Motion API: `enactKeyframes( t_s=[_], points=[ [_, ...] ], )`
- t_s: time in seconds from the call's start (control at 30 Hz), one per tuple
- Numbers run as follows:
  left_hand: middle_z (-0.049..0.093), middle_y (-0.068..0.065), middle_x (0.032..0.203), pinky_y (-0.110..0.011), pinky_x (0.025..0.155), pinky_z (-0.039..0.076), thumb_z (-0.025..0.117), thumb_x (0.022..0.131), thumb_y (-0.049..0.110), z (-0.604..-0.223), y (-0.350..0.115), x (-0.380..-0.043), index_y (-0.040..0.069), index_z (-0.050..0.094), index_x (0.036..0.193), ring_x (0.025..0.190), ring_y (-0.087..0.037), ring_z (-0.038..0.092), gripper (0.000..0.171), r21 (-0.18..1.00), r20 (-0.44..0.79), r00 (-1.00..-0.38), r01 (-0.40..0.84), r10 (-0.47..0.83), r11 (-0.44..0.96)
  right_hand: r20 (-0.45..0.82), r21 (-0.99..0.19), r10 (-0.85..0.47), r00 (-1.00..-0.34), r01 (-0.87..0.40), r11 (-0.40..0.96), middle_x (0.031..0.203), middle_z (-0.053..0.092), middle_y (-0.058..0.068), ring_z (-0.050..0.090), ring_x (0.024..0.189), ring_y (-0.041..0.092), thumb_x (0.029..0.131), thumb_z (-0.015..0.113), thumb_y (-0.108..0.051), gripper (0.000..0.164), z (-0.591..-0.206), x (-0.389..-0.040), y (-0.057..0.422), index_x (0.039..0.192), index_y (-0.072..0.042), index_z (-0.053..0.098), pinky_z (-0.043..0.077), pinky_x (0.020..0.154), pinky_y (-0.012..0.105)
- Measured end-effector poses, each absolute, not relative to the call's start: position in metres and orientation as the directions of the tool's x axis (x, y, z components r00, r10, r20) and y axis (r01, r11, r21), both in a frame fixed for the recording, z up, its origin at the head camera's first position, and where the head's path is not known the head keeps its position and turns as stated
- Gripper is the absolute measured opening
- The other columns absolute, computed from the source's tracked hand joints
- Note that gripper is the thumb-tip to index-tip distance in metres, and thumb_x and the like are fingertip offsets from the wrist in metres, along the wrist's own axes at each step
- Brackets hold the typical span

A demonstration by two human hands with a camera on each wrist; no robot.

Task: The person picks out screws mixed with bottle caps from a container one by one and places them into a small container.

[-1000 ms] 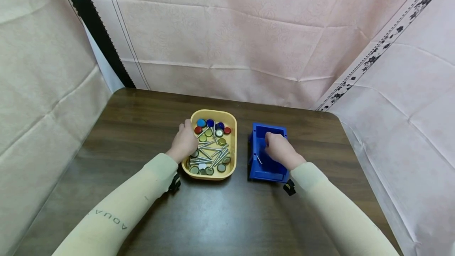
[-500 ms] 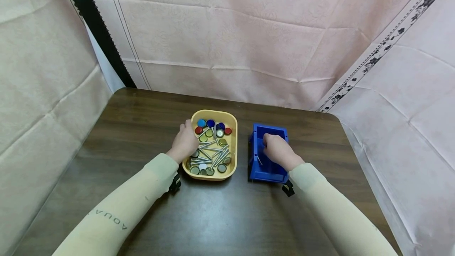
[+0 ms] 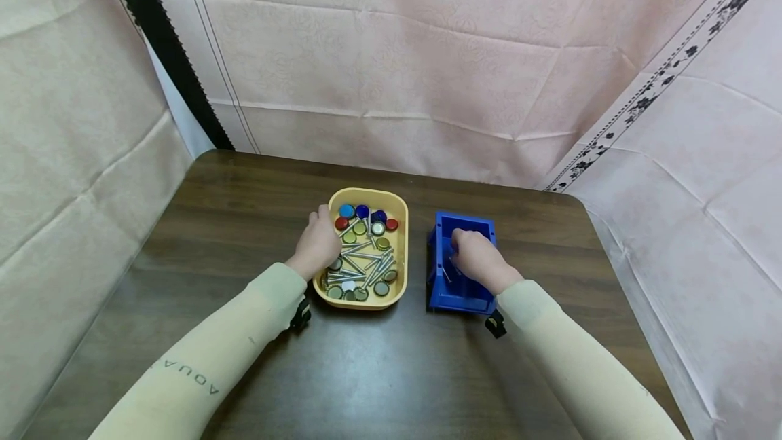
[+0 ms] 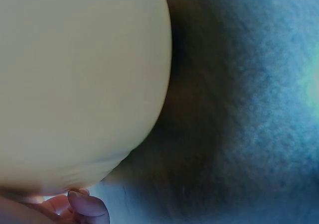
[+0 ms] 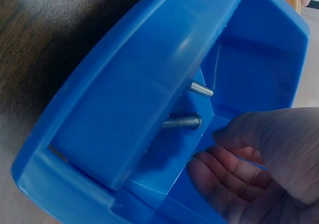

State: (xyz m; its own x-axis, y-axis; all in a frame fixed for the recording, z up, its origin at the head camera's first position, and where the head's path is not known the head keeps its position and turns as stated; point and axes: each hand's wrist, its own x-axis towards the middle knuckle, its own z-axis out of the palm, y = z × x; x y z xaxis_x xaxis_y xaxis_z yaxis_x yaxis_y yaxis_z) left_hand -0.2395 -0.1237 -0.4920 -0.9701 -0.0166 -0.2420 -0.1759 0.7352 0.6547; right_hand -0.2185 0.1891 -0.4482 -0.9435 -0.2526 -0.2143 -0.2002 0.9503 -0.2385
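Note:
My left hand (image 3: 318, 244) grips the left rim of a yellow tray (image 3: 404, 250); its fingertips (image 4: 89, 206) show low in the left wrist view, beside a broad pale surface. Metal screws (image 3: 366, 257) and coloured bottle caps (image 3: 362, 212) lie in the tray. To the right, my right hand (image 3: 479, 260) reaches down into a blue plastic bin (image 3: 461, 302). Its fingers (image 5: 219, 184) are loosely bent with nothing between them and the thumb. Just past the fingertips lie a screw (image 5: 184, 121) and a second metal screw (image 5: 202, 88), partly hidden by the bin's wall.
Both containers stand on a dark wooden table (image 3: 244, 209), with a gap between them. Pale cloth (image 3: 366, 60) hangs behind the table and along both sides. The bin's high walls surround my right hand.
A second screw shows in the blue bin beside the first, let go from my right hand. My left hand stays at the tray's rim, and the containers keep their places.

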Motion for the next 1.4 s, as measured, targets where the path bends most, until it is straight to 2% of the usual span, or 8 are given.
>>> enactKeyframes(
  t_s=[0.17,0.33,0.63,0.77,0.9,1.17,1.4],
  points=[
    [0.037,-0.023,0.124,-0.044,0.074,0.048,0.053,0.088,-0.001,-0.493,-0.124,-0.240,0.005,0.017,0.147,0.090,-0.034,0.052,0.069,0.654,-0.237,-0.971,-0.174,-0.019,0.736,-0.190,-0.237,-0.261,-0.946,-0.214,0.948,0.105,0.064,0.017,0.062,0.086,0.024,0.091,0.063,-0.009,0.025,-0.445,-0.220,0.190,0.113,0.002,0.060,0.053,0.079,0.044],
    [0.037,-0.022,0.123,-0.044,0.075,0.048,0.053,0.087,-0.001,-0.494,-0.125,-0.240,0.005,0.018,0.147,0.090,-0.033,0.052,0.070,0.653,-0.238,-0.971,-0.179,-0.026,0.736,-0.161,-0.226,-0.264,-0.951,-0.225,0.948,0.107,0.064,0.018,0.063,0.087,0.025,0.092,0.061,-0.014,0.029,-0.441,-0.221,0.190,0.116,0.002,0.058,0.052,0.078,0.045],
    [0.036,-0.023,0.125,-0.044,0.075,0.048,0.052,0.087,-0.002,-0.494,-0.126,-0.240,0.006,0.017,0.148,0.092,-0.034,0.052,0.070,0.656,-0.238,-0.971,-0.181,-0.027,0.733,-0.075,-0.240,-0.269,-0.960,-0.245,0.939,0.088,0.062,0.010,0.056,0.068,0.020,0.093,0.060,-0.016,0.023,-0.420,-0.226,0.181,0.108,0.000,0.060,0.050,0.067,0.039],
    [0.036,-0.023,0.127,-0.045,0.077,0.048,0.052,0.088,-0.001,-0.494,-0.126,-0.240,0.006,0.016,0.148,0.093,-0.033,0.052,0.070,0.661,-0.242,-0.970,-0.182,-0.023,0.728,-0.011,-0.240,-0.291,-0.957,-0.280,0.930,0.083,0.060,0.008,0.055,0.066,0.020,0.092,0.061,-0.016,0.021,-0.406,-0.229,0.168,0.106,0.000,0.060,0.049,0.065,0.039],
    [0.036,-0.023,0.127,-0.044,0.075,0.048,0.052,0.088,-0.001,-0.493,-0.127,-0.239,0.006,0.016,0.148,0.092,-0.033,0.052,0.071,0.664,-0.244,-0.969,-0.182,-0.020,0.725,0.010,-0.231,-0.334,-0.943,-0.327,0.916,0.086,0.061,0.008,0.057,0.071,0.021,0.091,0.062,-0.015,0.019,-0.395,-0.231,0.149,0.105,-0.002,0.061,0.050,0.068,0.038],
    [0.036,-0.023,0.127,-0.043,0.073,0.049,0.053,0.088,-0.002,-0.492,-0.125,-0.239,0.006,0.017,0.148,0.091,-0.033,0.053,0.071,0.664,-0.248,-0.969,-0.185,-0.020,0.724,-0.045,-0.208,-0.465,-0.884,-0.447,0.870,0.088,0.061,0.005,0.055,0.073,0.017,0.091,0.063,-0.016,0.014,-0.394,-0.229,0.098,0.101,-0.006,0.060,0.050,0.068,0.034],
    [0.036,-0.023,0.125,-0.044,0.075,0.049,0.052,0.087,-0.002,-0.492,-0.124,-0.238,0.005,0.018,0.147,0.091,-0.033,0.053,0.069,0.669,-0.232,-0.973,-0.169,-0.013,0.724,-0.202,-0.196,-0.513,-0.834,-0.479,0.856,0.092,0.062,0.004,0.057,0.075,0.015,0.092,0.064,-0.019,0.018,-0.406,-0.227,0.062,0.106,-0.008,0.061,0.051,0.069,0.032]
  ],
)
